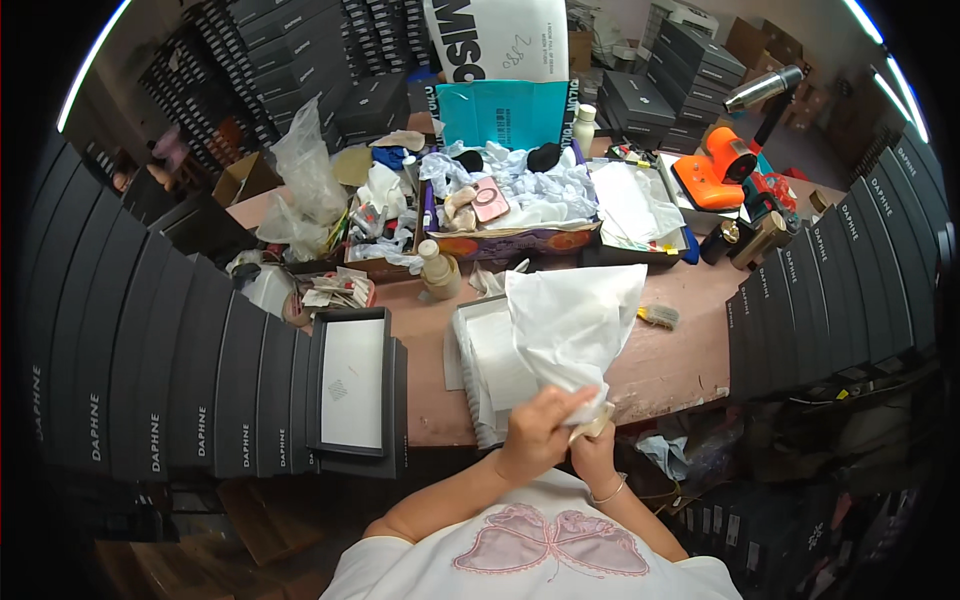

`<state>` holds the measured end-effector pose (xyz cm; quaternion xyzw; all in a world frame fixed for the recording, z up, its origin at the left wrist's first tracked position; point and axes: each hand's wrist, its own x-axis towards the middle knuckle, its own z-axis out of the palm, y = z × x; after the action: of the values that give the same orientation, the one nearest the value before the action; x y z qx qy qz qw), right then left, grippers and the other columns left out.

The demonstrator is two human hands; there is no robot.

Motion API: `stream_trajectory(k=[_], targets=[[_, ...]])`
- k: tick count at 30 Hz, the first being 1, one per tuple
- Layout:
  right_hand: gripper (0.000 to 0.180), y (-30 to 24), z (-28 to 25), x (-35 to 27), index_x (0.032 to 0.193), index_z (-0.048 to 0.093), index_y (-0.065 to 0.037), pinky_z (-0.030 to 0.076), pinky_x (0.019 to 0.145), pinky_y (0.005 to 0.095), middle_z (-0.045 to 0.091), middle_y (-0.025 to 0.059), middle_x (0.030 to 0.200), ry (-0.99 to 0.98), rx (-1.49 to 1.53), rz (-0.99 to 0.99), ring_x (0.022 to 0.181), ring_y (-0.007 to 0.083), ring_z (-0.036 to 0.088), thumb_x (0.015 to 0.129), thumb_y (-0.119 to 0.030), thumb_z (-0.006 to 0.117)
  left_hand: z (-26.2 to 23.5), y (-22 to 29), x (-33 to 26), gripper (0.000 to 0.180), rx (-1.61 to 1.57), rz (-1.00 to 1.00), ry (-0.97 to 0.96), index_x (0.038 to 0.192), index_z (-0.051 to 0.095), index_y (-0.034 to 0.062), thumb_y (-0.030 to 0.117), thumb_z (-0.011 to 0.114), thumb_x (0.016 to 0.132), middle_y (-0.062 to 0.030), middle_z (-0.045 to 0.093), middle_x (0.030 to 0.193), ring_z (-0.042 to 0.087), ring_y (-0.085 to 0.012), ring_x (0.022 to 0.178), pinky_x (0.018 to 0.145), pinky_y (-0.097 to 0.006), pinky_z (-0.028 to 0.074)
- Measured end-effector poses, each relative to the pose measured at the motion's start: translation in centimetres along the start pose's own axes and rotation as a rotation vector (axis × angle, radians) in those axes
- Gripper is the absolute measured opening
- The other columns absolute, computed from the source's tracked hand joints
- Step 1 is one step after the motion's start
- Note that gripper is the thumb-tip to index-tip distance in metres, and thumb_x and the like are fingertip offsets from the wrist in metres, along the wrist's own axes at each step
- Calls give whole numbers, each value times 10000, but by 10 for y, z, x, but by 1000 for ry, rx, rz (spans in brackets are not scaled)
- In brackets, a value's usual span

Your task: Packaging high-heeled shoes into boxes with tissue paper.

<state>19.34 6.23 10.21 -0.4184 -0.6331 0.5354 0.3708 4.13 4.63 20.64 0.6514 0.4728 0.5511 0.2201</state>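
Note:
In front of my chest, my left hand (545, 430) is closed on the lower part of a white bag or tissue sheet (575, 315), which stands up and spreads above both hands. My right hand (595, 455), with a bracelet at the wrist, is closed just beside it. Between them shows a cream-coloured piece (592, 424), gripped by the right hand; its kind is mostly hidden. Behind the white sheet, and partly covered by it, lies an open box (468, 385) with white paper inside. A small brush (658, 317) rests on the table to the right.
An open dark box (352, 385) lined with white paper stands at left, by a long row of dark shoeboxes (200, 370). More shoeboxes (840, 250) line the right. Across the back are a carton of crumpled paper (520, 242), a bottle (438, 270) and an orange device (715, 175).

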Motion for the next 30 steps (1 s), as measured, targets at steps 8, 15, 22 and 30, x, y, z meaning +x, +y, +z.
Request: stream_trajectory(k=[8, 15, 22, 30], targets=[[372, -50, 11, 37, 1228, 502, -30, 500, 884, 348, 590, 92, 1180, 269, 1043, 124, 1046, 210, 598, 963, -278, 420, 12, -24, 3, 530, -105, 116, -211, 1203, 612, 86, -46, 628, 691, -77, 479, 736, 547, -237, 604, 536, -339, 456], [316, -11, -30, 27, 1209, 515, -64, 491, 893, 351, 590, 80, 1156, 411, 949, 161, 1021, 217, 587, 971, -256, 434, 46, -39, 10, 446, -146, 212, -416, 1234, 586, 87, 42, 636, 793, -83, 489, 750, 548, -237, 631, 553, -327, 453], [488, 64, -145, 43, 1221, 510, -8, 423, 949, 422, 558, 198, 1199, -100, -914, 220, 1118, 340, 532, 790, -173, 667, -39, -101, -58, 252, -184, -836, -760, 890, 665, -11, 233, 604, 907, -76, 623, 758, 572, -136, 689, 610, -277, 448], [652, 12, -5, 119, 1260, 507, -122, 260, 1061, 555, 438, 201, 1334, -543, -1044, -380, 1268, 370, 382, 673, -195, 781, -28, -174, -180, 479, -859, -1839, 460, 1149, 575, 48, 454, 597, 896, -35, 602, 987, 553, -179, 878, 757, -343, 482]])
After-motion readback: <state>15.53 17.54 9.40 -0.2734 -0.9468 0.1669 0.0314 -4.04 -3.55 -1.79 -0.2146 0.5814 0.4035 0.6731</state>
